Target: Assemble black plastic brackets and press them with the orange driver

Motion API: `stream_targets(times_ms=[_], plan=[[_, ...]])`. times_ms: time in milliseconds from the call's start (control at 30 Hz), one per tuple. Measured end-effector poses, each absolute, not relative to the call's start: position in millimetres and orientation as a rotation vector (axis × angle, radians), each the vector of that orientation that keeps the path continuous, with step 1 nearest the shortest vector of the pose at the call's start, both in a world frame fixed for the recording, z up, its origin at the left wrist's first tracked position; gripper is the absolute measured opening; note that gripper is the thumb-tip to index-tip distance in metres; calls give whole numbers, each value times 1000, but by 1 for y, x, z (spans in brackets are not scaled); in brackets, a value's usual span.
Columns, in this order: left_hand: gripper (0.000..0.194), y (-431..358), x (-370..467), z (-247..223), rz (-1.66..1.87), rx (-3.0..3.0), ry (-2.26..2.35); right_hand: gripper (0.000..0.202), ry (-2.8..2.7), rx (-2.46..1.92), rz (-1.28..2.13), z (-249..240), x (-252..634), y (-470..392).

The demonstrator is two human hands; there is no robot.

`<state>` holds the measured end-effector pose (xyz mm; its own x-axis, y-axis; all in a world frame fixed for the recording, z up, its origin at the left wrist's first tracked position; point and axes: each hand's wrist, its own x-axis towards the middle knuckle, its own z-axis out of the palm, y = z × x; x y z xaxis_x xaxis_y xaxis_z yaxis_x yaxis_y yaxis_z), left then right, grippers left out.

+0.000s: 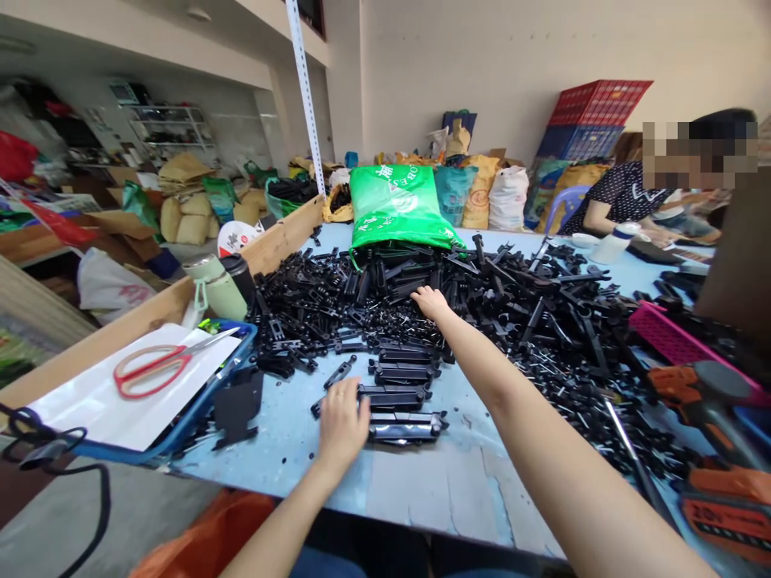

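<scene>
My left hand [342,413] rests at the left end of a row of black plastic parts [394,396], its thumb apart from the fingers; nothing shows in its grasp. Another long black part [405,429] lies just right of the thumb, nearest the table edge. Farther out, my right hand [430,302] reaches over the pile, fingers slightly apart and tips at the black pieces. Beneath and left of it are small dark and shiny bits [391,321]. Loose black links [283,317] heap up to the left.
A green sack [394,205] lies behind the pile. Left are red-handled scissors [150,371] on white paper, a blue tray [248,341] and a pale green cup [220,287]. Right are a pink basket [668,337] and orange-grey power tools [723,482]. A co-worker [626,193] sits across.
</scene>
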<state>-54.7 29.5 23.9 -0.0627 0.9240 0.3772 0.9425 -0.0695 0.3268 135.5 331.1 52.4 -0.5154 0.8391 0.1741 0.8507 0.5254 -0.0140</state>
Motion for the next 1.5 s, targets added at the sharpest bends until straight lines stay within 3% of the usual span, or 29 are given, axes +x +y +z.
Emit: stream_targets(times_ms=[167, 233, 400, 500, 633, 700, 767, 900, 1067, 1133, 1300, 1500], plan=[[33, 30, -117, 13, -429, -1915, -2511, 33, -2622, -1337, -92, 72, 147, 320], [25, 26, -125, 9, -472, -1933, -2492, 40, -2558, -1262, -103, 86, 154, 292], [18, 8, -107, 24, -1407, -1872, -2061, 57, -2496, -838, -30, 105, 182, 151], [21, -10, -70, 36, -1626, -2169, -1930, 61, -2673, -822, 117, 85, 205, 68], [21, -24, -12, 32, -927, -3007, -1776, 57, -2687, -1079, 232, 38, 238, 16], [19, -22, 4, 24, -585, -3044, -1766, 53, -2658, -1206, 237, 21, 251, 9], [21, -17, 7, 18, -509, -2937, -1817, 50, -2611, -1303, 259, 12, 261, 6], [26, -14, -6, 20, -698, -2904, -1820, 45, -2303, -1380, 576, 15, 256, 0], [31, -28, 1, 40, -1115, -2787, -2117, 52, -1584, -1276, 1414, 19, 211, -10], [37, -34, 11, 45, -1344, -2817, -2211, 57, -1351, -1199, 1602, 18, 192, -14], [40, -41, 26, 52, -1890, -2663, -2345, 53, -1243, -1046, 1656, 20, 180, -21], [32, -40, 17, 61, -1688, -2723, -2019, 47, -1898, -999, 1310, 38, 212, -12]])
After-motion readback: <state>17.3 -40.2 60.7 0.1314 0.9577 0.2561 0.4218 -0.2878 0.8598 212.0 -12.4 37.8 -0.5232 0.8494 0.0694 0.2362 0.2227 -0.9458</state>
